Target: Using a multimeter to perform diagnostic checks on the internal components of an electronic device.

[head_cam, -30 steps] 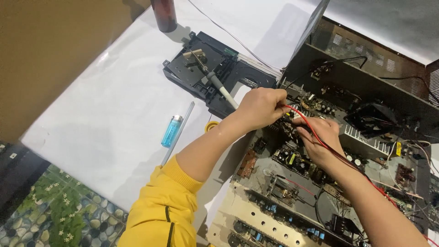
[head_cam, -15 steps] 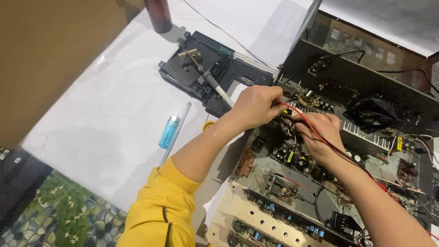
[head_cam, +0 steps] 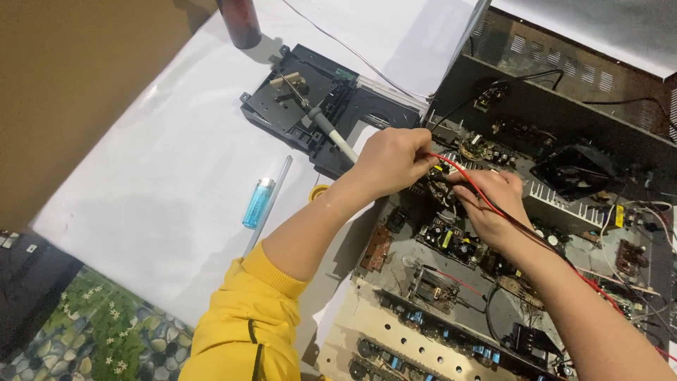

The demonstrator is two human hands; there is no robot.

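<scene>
Hands point(head_cam: 391, 161) (both) on circuit board point(head_cam: 451, 240)

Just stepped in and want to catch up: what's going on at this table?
A person in a yellow sleeve works with both hands inside an opened electronic chassis full of circuit boards. The left hand and the right hand meet over the boards, with a thin red wire running across the right hand. On the white sheet beside it lie a black plastic mechanism and a blue lighter.
</scene>
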